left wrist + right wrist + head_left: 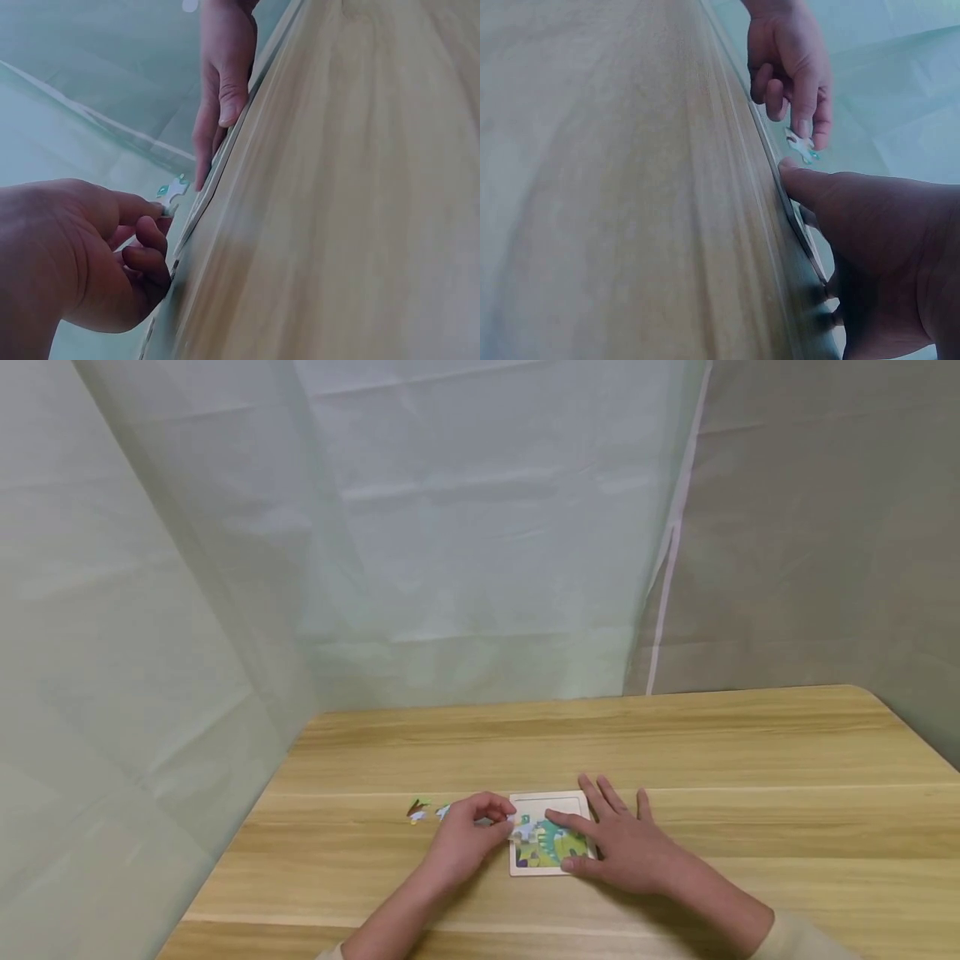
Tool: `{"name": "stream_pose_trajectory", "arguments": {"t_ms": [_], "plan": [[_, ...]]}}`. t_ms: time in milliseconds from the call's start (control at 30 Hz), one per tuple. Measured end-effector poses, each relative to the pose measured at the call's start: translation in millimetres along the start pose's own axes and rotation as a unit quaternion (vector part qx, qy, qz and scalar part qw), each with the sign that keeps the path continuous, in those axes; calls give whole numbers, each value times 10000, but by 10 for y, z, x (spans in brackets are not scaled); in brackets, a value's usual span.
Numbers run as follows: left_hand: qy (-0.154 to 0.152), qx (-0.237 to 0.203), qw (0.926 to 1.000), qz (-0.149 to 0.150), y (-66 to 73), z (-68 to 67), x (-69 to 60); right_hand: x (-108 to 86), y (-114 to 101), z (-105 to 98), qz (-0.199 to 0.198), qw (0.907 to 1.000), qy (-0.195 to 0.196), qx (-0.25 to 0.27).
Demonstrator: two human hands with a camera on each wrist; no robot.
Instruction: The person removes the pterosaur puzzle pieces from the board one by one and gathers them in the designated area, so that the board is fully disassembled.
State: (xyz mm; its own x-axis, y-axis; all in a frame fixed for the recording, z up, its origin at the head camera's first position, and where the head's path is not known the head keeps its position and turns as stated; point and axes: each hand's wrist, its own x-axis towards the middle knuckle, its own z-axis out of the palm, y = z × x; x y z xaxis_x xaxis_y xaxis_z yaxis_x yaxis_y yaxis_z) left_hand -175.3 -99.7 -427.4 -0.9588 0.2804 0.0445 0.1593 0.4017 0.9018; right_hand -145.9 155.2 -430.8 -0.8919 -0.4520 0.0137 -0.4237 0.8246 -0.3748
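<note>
A small jigsaw puzzle [552, 870] in a pale square frame lies on the table, its lower part filled with a green dinosaur picture and its upper part bare. Between thumb and forefinger my left hand [467, 837] pinches a puzzle piece [175, 189], white and green, just above the frame's left side. My right hand [628, 847] lies spread over the frame's right side, with thumb and forefinger reaching onto the picture. In the right wrist view the pinched piece [802, 146] hangs tilted near the right thumb.
Loose puzzle pieces [417, 811] lie left of the frame, one partly hidden behind the left hand. The wooden table [750, 760] extends to both sides. Pale cloth sheets [480, 527] hang behind it and at the left.
</note>
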Motion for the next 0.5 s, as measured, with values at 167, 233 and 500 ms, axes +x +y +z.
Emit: {"name": "stream_pose_trajectory", "arguments": {"t_ms": [167,233,500], "plan": [[181,74,9997,-125,-39,-84,-13,14,6,21,0,10000,-6,10],[188,23,9997,-175,-53,-118,-22,19,9,27,23,10000,-22,-5],[279,-248,9988,-328,-113,-265,-83,20,11,29,92,10000,-28,-23]]}}
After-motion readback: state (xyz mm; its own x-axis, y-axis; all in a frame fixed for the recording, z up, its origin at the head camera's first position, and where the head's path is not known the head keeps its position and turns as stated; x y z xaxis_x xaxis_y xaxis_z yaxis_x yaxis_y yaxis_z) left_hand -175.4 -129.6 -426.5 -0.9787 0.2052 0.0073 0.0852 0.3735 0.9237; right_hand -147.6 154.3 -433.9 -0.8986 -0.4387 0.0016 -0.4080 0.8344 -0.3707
